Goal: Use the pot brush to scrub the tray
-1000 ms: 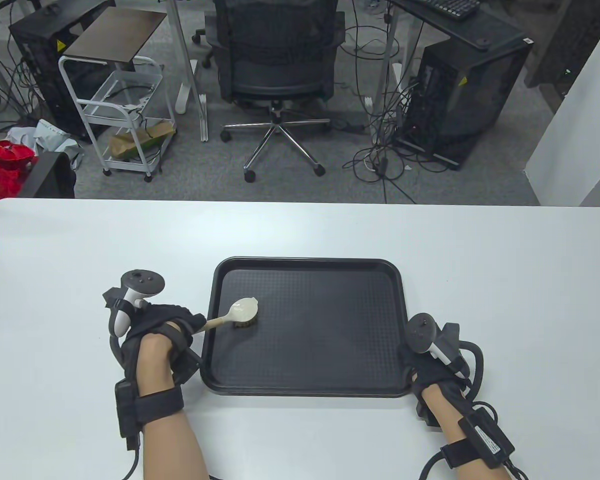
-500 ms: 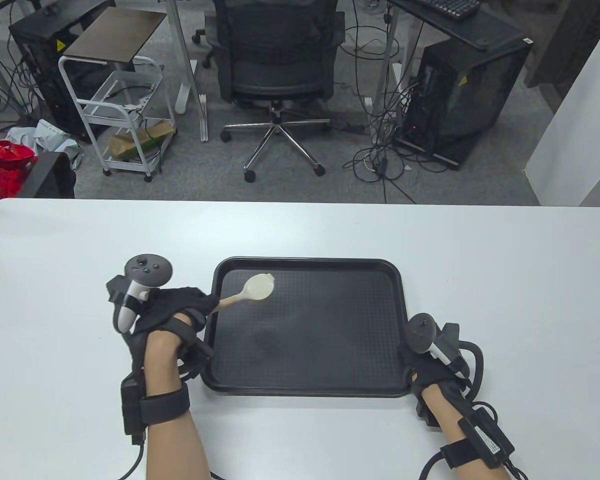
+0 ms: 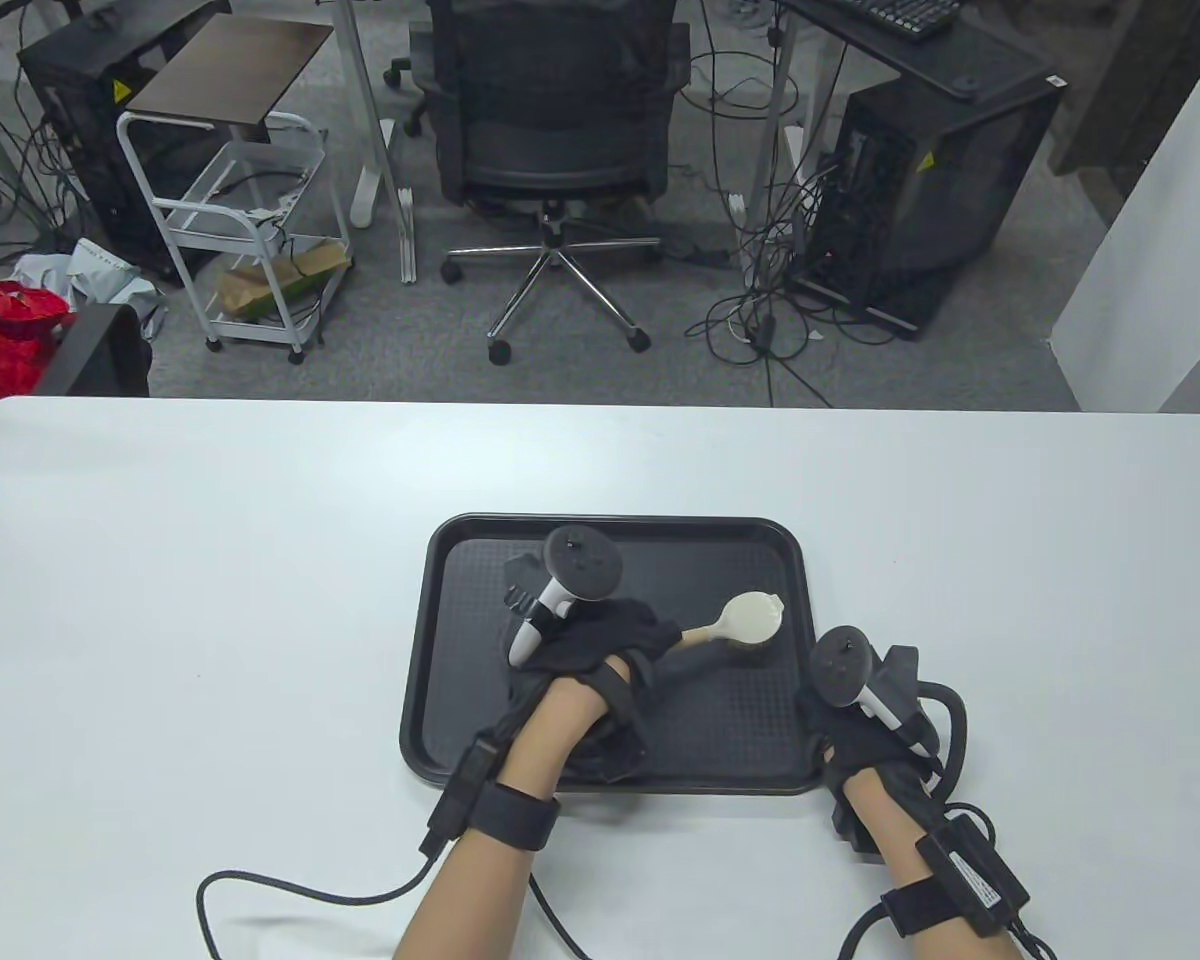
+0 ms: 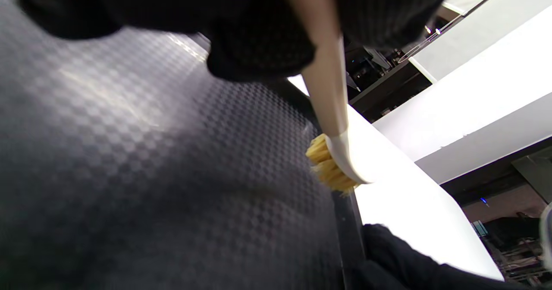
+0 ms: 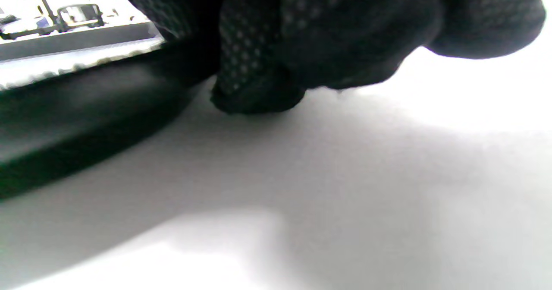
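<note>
— Table view, nearest first: what are the hands doing?
— Right hand [image 3: 865, 745] sits at the tray's [image 3: 620, 528] near right corner; whether it grips the rim, I can't tell. Left hand [image 3: 600, 650] is over the tray, fingers curled round the brush [image 3: 735, 625] handle.
— Which way does the brush point?
— Head toward the right rim, bristles down.
— Any writing?
— A wrist label, probably unreadable.

Office clutter beyond the white table [image 3: 160, 560]

At 12 o'clock a black mesh office chair [image 3: 555, 110] stands on grey carpet; at 10 o'clock a white wire cart [image 3: 245, 215] (a brown top on it) sits near something red [image 3: 0, 335]; at 2 o'clock a black computer tower [image 3: 920, 200] stands among tangled cables [image 3: 760, 310].
</note>
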### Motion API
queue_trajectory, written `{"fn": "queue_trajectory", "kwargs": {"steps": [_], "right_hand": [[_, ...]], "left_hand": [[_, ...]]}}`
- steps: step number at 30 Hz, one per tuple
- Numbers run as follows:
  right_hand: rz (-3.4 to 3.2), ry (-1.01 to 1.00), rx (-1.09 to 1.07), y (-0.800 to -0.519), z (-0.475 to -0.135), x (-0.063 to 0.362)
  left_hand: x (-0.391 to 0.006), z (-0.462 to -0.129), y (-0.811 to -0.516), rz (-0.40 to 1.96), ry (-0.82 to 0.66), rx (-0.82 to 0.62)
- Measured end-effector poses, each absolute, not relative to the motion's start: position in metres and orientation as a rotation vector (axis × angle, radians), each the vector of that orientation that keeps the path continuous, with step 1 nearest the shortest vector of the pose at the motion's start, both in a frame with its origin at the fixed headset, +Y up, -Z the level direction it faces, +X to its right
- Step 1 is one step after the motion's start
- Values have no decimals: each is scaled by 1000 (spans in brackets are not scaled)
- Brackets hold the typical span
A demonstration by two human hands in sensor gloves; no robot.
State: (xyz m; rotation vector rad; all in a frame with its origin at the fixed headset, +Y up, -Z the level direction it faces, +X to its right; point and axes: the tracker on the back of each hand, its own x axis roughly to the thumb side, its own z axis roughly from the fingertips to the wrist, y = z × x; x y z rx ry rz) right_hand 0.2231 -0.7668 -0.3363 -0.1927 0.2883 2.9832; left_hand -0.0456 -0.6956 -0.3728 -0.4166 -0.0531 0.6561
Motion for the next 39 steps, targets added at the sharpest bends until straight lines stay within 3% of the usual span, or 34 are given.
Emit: {"fn": "queue_trajectory", "kwargs": {"steps": [8, 15, 30, 39], "right_hand": [[2980, 291, -192, -767, -336, 223], [2981, 290, -192, -767, -336, 223], [2981, 290, -192, -767, -337, 223], [2981, 290, -192, -767, -337, 223]], "left_hand": [[-19, -369, -718, 617, -79, -438], [-17, -367, -721, 574, -72, -448], [-79, -379, -709, 504, 42, -617], [-116, -378, -689, 398, 122, -597]]}}
